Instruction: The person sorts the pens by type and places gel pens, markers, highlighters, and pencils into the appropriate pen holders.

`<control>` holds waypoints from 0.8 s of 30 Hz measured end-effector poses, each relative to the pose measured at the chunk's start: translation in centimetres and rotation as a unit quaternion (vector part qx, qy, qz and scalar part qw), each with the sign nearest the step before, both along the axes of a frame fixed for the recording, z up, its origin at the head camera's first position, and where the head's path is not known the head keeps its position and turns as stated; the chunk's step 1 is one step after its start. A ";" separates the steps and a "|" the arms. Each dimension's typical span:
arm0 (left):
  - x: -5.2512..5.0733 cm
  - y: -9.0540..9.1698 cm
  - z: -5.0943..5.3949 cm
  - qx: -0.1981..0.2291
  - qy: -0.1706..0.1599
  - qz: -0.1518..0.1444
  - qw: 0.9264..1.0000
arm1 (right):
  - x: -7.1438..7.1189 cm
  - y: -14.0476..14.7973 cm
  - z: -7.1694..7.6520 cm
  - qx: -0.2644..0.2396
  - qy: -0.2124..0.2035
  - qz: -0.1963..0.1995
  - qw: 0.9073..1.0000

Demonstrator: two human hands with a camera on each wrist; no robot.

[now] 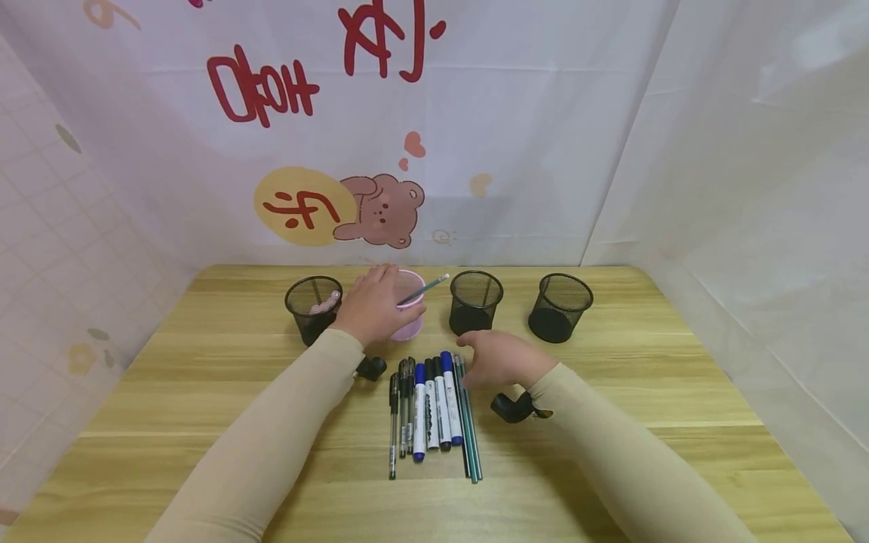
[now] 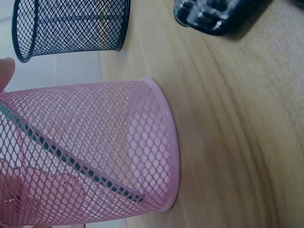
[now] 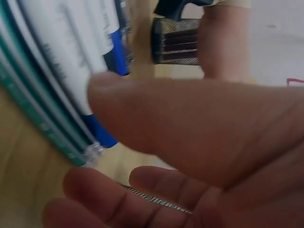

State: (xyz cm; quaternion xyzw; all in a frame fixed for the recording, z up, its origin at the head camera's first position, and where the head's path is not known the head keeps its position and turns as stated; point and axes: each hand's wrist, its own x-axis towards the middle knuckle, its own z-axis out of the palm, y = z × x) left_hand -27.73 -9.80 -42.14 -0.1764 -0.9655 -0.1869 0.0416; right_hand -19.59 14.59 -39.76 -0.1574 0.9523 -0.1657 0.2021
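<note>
My left hand [image 1: 373, 305] grips the pink mesh pen holder [image 2: 95, 152] near its rim, with the thumb across the front. A green pencil [image 1: 426, 288] leans inside that holder, its eraser end sticking out to the right; through the mesh its lower end [image 2: 130, 194] shows close to the base. My right hand [image 1: 505, 358] hovers by the top ends of the row, thumb and fingers apart with nothing between them. Nearest to it lie several green pencils [image 1: 471, 430], beside whiteboard markers [image 1: 434, 407] with blue and black caps and black gel pens [image 1: 402, 407].
Left of the pink holder stands a black mesh holder [image 1: 307, 309] with a pinkish wavy ornament on it. Two more black mesh holders, one nearer [image 1: 477, 302] and one farther right [image 1: 560, 309], stand along the back. A printed cloth [image 1: 529, 113] hangs behind the wooden table [image 1: 224, 377].
</note>
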 end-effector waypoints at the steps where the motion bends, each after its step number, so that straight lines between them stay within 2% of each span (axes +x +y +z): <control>1: 0.0 0.0 0.0 0.000 -0.001 0.000 1.000 | 0.0 0.0 -0.3 0.004 -0.004 0.002 1.000; 11: 0.0 0.1 0.0 -0.001 0.000 0.001 1.000 | -0.1 0.1 -1.9 0.019 -0.010 0.016 1.000; 24: 0.1 0.0 0.0 -0.003 0.007 0.001 1.000 | -0.4 0.0 -2.3 0.027 -0.004 0.019 0.999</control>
